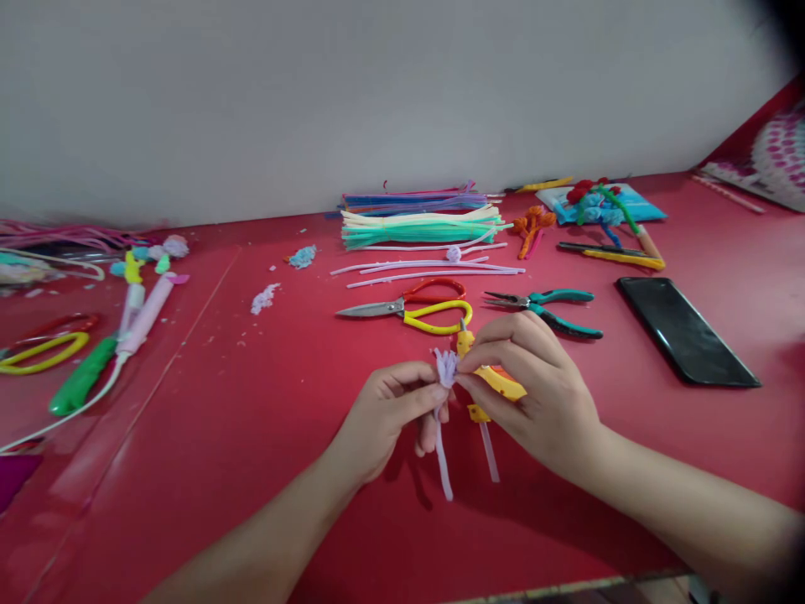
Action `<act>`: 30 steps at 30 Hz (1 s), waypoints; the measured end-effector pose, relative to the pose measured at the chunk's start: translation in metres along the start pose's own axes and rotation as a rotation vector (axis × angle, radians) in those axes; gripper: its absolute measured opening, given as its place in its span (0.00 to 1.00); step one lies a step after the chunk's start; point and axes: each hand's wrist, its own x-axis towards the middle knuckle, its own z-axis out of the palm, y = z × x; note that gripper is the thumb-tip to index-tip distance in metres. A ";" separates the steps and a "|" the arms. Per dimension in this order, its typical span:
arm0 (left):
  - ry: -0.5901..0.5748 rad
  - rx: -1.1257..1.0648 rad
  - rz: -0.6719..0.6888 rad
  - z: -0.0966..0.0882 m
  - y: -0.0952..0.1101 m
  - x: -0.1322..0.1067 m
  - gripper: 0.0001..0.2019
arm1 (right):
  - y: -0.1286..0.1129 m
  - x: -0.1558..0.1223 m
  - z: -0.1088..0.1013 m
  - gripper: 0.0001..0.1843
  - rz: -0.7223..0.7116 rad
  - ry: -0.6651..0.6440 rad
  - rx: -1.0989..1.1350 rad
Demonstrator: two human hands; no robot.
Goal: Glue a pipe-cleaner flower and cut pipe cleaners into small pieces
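Between thumb and fingers, my left hand (402, 407) pinches a lilac pipe-cleaner flower (446, 367) just below its tufted head; its stem hangs down. My right hand (534, 390) pinches the right side of the same head. Partly hidden behind that hand, a yellow glue gun (500, 382) lies on the table with a clear glue stick (489, 453) poking out. Beyond my hands are scissors (408, 309) with one red and one yellow handle, and teal-handled pliers (541, 310). Loose lilac pipe cleaners (433, 270) lie farther back, a small lilac ball (454, 253) among them.
Bundles of green and cream pipe cleaners (421, 228) lie by the wall. A black phone (687, 331) rests at right, below finished pipe-cleaner flowers (594, 205). Lilac scraps (265, 299) dot the left side. Another glue gun (148, 315), green tool (81, 377) and scissors (47, 348) lie far left.
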 end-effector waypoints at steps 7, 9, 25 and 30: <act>-0.008 -0.039 -0.025 0.000 0.000 0.000 0.06 | -0.001 0.000 -0.001 0.06 0.013 0.000 0.007; -0.001 -0.057 -0.031 0.000 0.000 0.000 0.06 | -0.002 0.000 -0.001 0.09 0.011 0.013 0.003; 0.018 0.011 -0.008 0.000 -0.001 0.000 0.07 | -0.002 0.000 0.000 0.06 -0.022 -0.010 -0.064; 0.018 0.021 -0.003 0.000 -0.001 0.000 0.07 | -0.002 0.000 0.000 0.06 -0.028 -0.017 -0.067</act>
